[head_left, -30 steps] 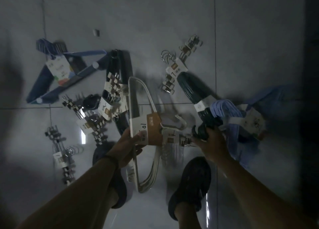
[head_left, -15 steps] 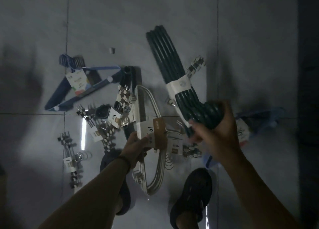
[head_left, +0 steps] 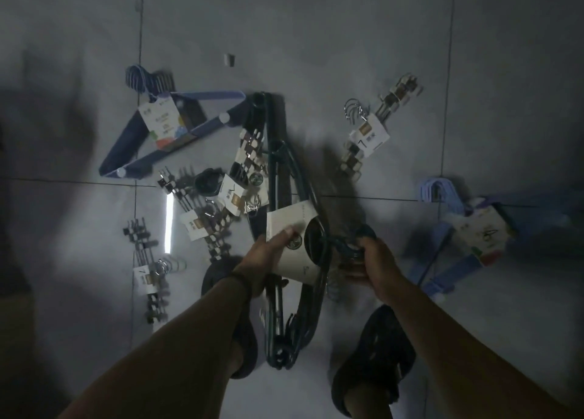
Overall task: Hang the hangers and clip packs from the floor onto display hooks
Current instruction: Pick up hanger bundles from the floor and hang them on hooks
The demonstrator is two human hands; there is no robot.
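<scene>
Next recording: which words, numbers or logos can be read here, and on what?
"7": card of the upper-right clip pack.
"7": card of the lower-left clip pack.
Too blurred to read: labels on the dark blue hanger pack and light blue hanger pack, the middle clip pack's card, the round logo on the dark green hanger pack.

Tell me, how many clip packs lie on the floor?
4 clip packs: one far left, one left of centre, one centre, one upper right. Others may be hidden.
</scene>
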